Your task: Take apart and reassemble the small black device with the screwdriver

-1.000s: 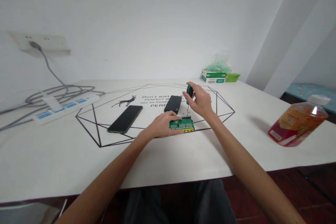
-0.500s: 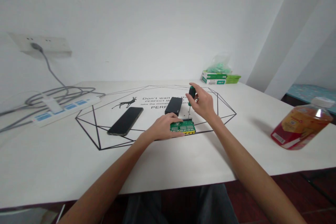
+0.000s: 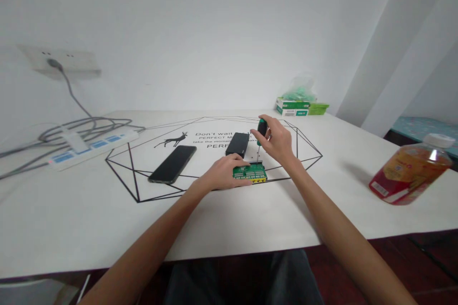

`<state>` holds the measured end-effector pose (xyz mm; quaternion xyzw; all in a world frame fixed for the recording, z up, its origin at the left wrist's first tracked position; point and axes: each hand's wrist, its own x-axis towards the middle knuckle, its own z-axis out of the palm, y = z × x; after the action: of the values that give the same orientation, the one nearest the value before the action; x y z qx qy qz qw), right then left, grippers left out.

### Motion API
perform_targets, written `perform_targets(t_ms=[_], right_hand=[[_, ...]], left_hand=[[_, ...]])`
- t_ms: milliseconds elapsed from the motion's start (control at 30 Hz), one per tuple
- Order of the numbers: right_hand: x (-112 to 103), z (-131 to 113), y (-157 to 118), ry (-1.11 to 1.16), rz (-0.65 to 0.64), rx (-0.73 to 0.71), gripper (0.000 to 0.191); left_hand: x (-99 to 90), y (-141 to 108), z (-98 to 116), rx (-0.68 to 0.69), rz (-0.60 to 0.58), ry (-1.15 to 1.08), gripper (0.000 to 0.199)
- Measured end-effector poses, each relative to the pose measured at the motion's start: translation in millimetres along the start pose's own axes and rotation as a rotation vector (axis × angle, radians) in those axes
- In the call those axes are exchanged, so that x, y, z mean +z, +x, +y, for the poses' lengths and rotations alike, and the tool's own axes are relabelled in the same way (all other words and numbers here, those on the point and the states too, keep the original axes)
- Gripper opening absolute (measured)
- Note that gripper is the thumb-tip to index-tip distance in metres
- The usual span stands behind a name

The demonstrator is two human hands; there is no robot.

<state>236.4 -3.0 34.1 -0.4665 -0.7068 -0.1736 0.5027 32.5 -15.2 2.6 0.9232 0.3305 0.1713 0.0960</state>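
A green circuit board (image 3: 255,171) with yellow connectors along its near edge lies on the table. My left hand (image 3: 226,172) grips its left end between thumb and fingers. A screwdriver (image 3: 262,127) with a green and black handle stands nearly upright in my right hand (image 3: 277,140), its thin shaft reaching down to the board's far edge. The fingers curl round the handle while the thumb sticks out to the left. Just behind the board is a black rectangular case (image 3: 237,144), and a few tiny dark pieces, perhaps screws, lie beside it.
A black smartphone (image 3: 173,164) rests left of my left hand. Farther left are a white power strip (image 3: 93,148) and coiled grey cables (image 3: 46,138). A drink bottle (image 3: 410,169) stands at the right. Green-and-white boxes (image 3: 292,106) sit near the wall at the back.
My right thumb has shifted slightly left, away from the screwdriver handle. The left hand and the board hold their place; the view has moved a little.
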Motion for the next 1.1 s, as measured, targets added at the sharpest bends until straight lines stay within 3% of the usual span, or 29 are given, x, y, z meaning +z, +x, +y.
perform_targets(t_ms=[1100], right_hand=[[2.1,-2.0,-1.5,0.047,-0.04,-0.028,0.042]], left_hand=[[-0.6,-0.7,-0.5,0.006,-0.002,0.019,0.059]])
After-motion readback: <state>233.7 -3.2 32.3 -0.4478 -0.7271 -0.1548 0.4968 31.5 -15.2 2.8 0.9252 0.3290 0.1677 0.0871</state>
